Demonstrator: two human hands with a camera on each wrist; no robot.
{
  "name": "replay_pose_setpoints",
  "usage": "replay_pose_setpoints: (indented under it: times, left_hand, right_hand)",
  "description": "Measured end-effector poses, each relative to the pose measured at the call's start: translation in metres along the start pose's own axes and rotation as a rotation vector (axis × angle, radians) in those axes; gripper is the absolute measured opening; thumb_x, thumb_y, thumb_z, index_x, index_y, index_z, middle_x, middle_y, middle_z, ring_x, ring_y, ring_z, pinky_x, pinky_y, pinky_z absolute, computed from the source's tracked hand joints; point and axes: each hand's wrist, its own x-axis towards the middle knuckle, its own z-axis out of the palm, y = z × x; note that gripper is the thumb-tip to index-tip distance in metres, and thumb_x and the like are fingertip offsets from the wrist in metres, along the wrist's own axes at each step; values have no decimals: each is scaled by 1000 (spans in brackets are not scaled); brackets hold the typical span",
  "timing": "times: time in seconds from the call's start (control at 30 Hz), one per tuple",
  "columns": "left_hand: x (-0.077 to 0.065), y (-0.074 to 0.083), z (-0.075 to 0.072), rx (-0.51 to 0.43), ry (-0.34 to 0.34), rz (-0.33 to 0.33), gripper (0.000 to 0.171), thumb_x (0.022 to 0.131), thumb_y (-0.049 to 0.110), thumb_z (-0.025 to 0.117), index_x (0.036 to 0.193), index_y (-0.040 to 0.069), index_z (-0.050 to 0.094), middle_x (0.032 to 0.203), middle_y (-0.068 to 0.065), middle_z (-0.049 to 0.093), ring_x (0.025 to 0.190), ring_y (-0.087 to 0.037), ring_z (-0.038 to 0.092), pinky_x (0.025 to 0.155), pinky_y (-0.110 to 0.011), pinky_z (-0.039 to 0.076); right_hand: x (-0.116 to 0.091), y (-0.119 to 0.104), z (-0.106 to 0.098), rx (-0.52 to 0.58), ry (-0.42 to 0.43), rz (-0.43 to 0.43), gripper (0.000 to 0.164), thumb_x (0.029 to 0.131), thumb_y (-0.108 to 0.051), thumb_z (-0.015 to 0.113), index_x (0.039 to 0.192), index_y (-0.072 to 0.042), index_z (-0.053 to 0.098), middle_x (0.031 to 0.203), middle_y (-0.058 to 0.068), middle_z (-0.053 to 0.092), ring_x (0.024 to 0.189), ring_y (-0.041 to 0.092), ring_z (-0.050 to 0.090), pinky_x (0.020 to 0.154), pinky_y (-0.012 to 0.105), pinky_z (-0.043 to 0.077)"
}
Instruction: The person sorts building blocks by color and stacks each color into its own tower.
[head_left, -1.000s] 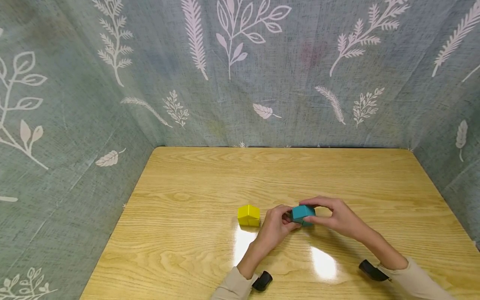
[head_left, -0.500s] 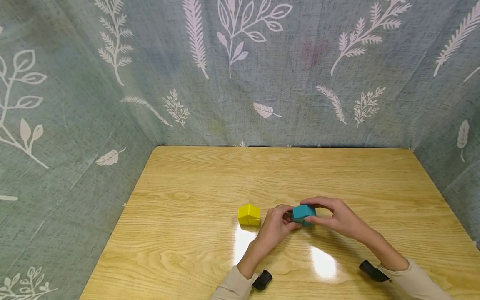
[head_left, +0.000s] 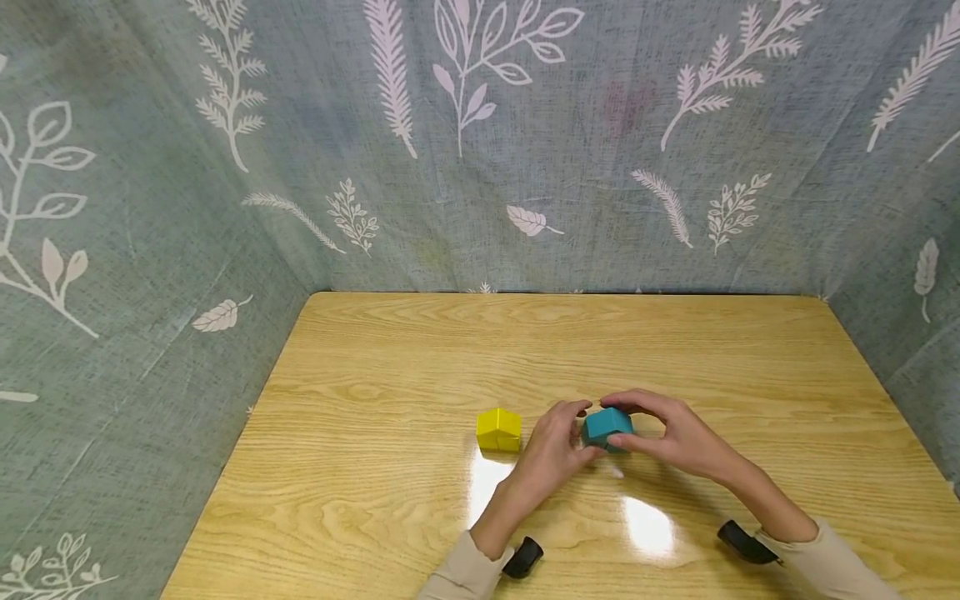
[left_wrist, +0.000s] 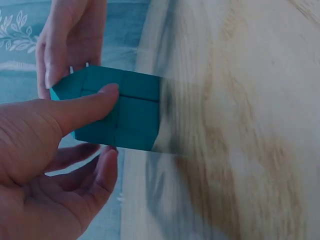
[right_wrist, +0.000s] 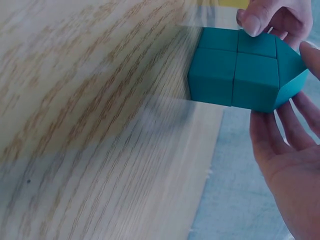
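A teal house-shaped block (head_left: 609,425), with seams dividing its faces, stands on the wooden table (head_left: 405,358) between the two hands. My right hand (head_left: 675,429) pinches it from the right, fingers at the far side and thumb at the near side. On the left, my left hand (head_left: 551,446) has its fingers spread in a loose arc. Its thumb lies against the seamed face of the teal block (left_wrist: 135,115) in the left wrist view, with the fingertips close by the lower edge. Whether those fingertips touch it I cannot tell.
Left of the left hand stands a yellow house-shaped block (head_left: 498,430) of similar size. Grey-green leaf-print cloth (head_left: 450,225) rises behind the table and along both sides. Black wrist straps (head_left: 522,557) sit at the cuffs.
The fingers of my left hand have lifted and spread away from the teal block. My right hand keeps its pinch, nearly still. The yellow block has stayed in place.
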Motion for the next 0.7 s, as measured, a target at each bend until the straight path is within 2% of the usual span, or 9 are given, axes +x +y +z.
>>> replay_pose_setpoints:
  times: [0.17,0.4,0.7]
  left_hand:
    - [-1,2,-1,14,-26,-23,51,83,11,88,126,-4,66,107,-10,68,83,-15,58,73,-16,48]
    - [0,-3,1,-17,-38,-39,37,85,8,85,118,0,70,105,-8,70,84,-13,63,73,-14,50]
    - [0,-4,2,-26,-44,-49,35,84,6,86,114,-1,70,97,-6,67,80,-11,60,69,-14,49]
  right_hand:
    - [-1,-1,0,-8,-6,-28,47,90,-8,80,134,-3,63,127,9,68,114,13,64,96,30,55]
    - [-2,3,2,-21,-3,-62,49,88,-6,81,133,-1,63,126,9,68,112,13,65,92,28,56]
    - [-2,3,2,-41,3,-68,50,87,-6,82,133,1,63,126,12,68,110,15,66,91,27,56]
